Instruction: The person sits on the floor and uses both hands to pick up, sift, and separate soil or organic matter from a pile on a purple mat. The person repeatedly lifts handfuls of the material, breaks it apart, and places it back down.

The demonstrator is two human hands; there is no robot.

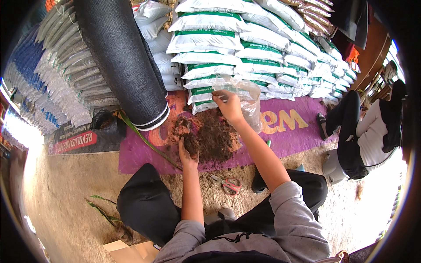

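Observation:
My left hand (pixel 187 155) is cupped around a dark clump of soil (pixel 191 143) at the near left edge of a soil heap. My right hand (pixel 229 106) is raised beyond the heap, its fingers drawn together at the rim of a clear plastic bag (pixel 251 97). The bag hangs open behind and to the right of that hand. Loose dark soil with fine roots (pixel 215 136) is spread between my arms on a purple banner (pixel 280 144). Red-handled scissors (pixel 231 186) lie on the floor near my knees.
Stacked white and green sacks (pixel 210 41) rise behind the soil. A black mesh roll (pixel 120 61) leans in from the left, beside a black pot (pixel 105 120). A long green leaf (pixel 151 142) crosses the banner. Another person (pixel 372 131) sits at the right.

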